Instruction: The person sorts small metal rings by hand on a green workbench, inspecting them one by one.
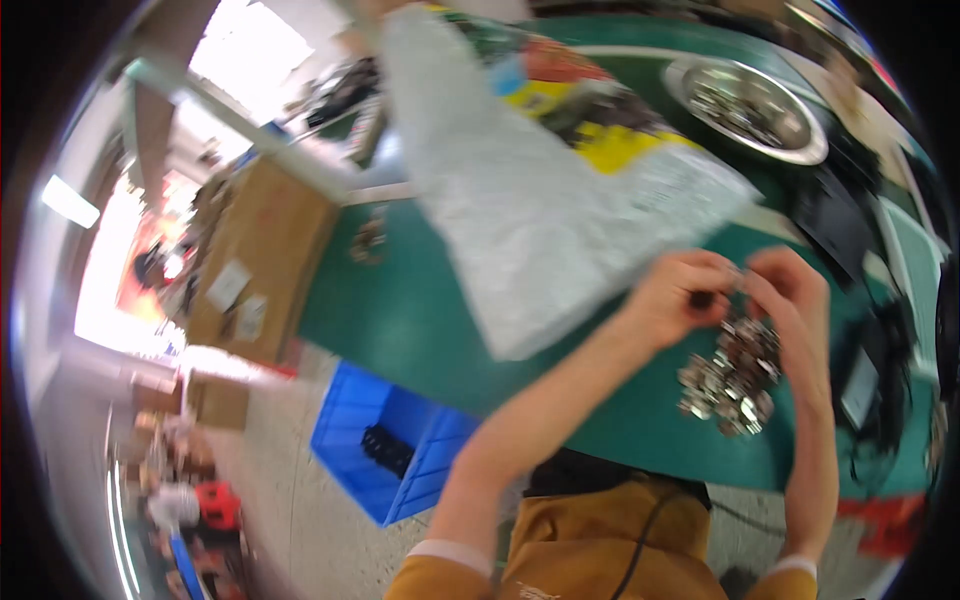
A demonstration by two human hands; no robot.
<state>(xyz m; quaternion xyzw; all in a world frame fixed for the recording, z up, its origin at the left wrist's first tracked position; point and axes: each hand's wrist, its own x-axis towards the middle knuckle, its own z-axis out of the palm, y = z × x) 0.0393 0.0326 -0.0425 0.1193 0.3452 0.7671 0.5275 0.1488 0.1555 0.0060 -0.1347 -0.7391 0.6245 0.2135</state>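
Note:
Over the green tabletop (380,310), my two hands meet with fingertips close together. My left hand (685,293) is curled, its fingers pinched on something too small and blurred to name. Opposite it, my right hand (795,295) bends its fingers in the same way, and what sits between them cannot be made out. Right below both hands lies a heap of small shiny metal pieces (735,385), silver with some brownish glints. A large white plastic bag (540,220) with a colourful printed part lies just beyond my left forearm.
A steel bowl (745,110) with small metal pieces stands at the far right. Black items and cables (880,360) lie along the right edge. A few small pieces (370,237) rest at the far left. On the floor is a blue bin (345,425); a cardboard box (265,260) stands left.

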